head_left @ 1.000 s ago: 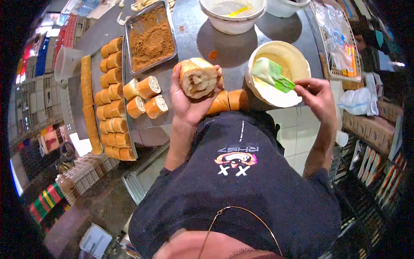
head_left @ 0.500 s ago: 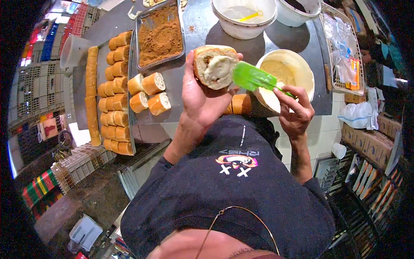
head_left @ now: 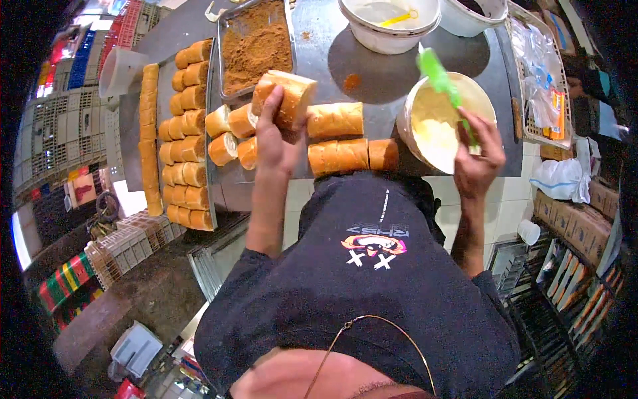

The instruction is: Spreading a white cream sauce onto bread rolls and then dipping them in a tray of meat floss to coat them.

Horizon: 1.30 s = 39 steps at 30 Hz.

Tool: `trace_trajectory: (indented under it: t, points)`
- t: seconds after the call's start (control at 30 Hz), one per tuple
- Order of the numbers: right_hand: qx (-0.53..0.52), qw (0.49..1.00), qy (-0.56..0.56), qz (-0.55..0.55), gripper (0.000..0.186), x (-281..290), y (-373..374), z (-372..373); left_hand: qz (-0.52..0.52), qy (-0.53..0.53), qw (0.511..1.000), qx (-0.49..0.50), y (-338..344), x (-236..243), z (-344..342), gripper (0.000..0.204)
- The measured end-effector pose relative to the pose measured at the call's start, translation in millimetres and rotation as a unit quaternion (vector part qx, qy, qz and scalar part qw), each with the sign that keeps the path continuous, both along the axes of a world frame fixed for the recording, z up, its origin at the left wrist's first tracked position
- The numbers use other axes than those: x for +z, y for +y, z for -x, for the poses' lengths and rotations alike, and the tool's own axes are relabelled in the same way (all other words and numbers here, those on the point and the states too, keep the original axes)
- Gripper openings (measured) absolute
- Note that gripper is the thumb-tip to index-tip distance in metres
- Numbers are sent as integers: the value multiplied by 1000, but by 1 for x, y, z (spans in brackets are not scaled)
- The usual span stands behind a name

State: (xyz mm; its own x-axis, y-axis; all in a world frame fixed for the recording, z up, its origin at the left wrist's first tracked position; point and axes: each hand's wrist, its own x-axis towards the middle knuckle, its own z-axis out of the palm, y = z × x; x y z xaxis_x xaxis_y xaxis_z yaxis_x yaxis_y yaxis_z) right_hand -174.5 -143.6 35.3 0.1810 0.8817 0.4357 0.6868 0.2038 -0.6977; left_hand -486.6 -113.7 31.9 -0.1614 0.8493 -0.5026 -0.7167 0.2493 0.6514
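Observation:
My left hand (head_left: 278,145) is closed around a cut piece of bread roll (head_left: 295,96), lifted near the tray of brown crumbs; its cut face is turned away now. In my right hand (head_left: 481,154) is a green spatula (head_left: 438,74), its blade raised over the rim of a white tub (head_left: 488,100) of pale cream. Left of the tub lie uncoated bread pieces (head_left: 337,156) in two short rows. Just beside my left wrist stand several bread pieces (head_left: 223,147) with cream on their cut ends.
A metal tray of brown crumbs (head_left: 256,46) lies at the far left of the table. Rows of bread pieces (head_left: 185,147) fill a board at the left. White tubs (head_left: 392,40) stand at the back, and a basket of plastic bags (head_left: 541,80) is at the right.
My left hand has moved left with the bread piece and turned its creamed face away. The spatula has left the bread and swung right, up over the cream tub.

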Motion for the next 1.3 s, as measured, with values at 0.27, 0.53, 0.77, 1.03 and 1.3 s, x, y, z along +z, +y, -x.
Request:
trace_trajectory:
  t: [0.27, 0.53, 0.77, 1.03, 1.3]
  points:
    - [20, 980, -130, 147, 16, 33, 5, -45, -54, 863, 389, -317, 30, -111, 107, 71]
    - [226, 911, -344, 30, 14, -29, 17, -14, -228, 753, 388, -480, 28, -100, 31, 88]
    - [216, 885, -9, 412, 17, 24, 32, -69, -185, 799, 347, -456, 31, -149, 39, 64]
    - [93, 917, 261, 286, 16, 15, -21, -24, -239, 712, 617, -236, 22, -53, -5, 75]
    - [163, 967, 104, 164, 39, 23, -24, 29, -269, 599, 726, -204, 12, 19, -57, 79]
